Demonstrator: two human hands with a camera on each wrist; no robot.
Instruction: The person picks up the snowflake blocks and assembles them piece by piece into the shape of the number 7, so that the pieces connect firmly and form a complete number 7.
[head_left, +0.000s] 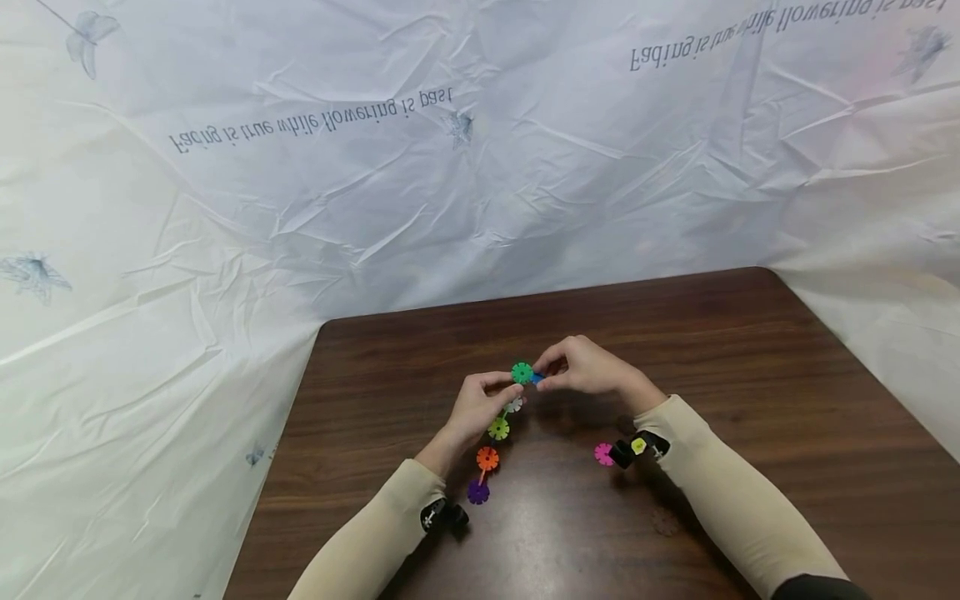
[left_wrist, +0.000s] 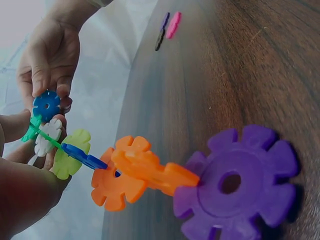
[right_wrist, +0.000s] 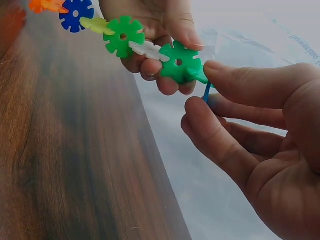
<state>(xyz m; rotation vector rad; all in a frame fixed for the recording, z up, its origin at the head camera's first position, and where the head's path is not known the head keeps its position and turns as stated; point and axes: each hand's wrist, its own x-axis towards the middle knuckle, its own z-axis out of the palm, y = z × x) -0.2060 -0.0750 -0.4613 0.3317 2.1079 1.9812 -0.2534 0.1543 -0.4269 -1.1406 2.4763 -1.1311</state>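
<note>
My left hand (head_left: 472, 407) grips a chain of slotted flower-shaped plastic discs near its far end, thumb on a green disc (right_wrist: 180, 62). Below that hand the chain runs toward me through a white disc (left_wrist: 48, 136), a yellow-green disc (head_left: 498, 428) and an orange disc (head_left: 487, 458). A purple disc (left_wrist: 235, 182) ends it, nearest the left wrist camera. Between thumb and fingers, my right hand (head_left: 588, 367) pinches a blue disc (left_wrist: 46, 105), edge-on in the right wrist view. The blue disc meets green plastic at the chain's end; whether their slots interlock I cannot tell.
Beside the right wrist's camera (head_left: 622, 454), a pink disc (head_left: 603, 454) lies on the brown wooden table (head_left: 675, 333). Dark and purple discs show near it in the left wrist view. A brownish disc (head_left: 663, 521) is under the right forearm. White printed sheeting (head_left: 450, 208) surrounds the table.
</note>
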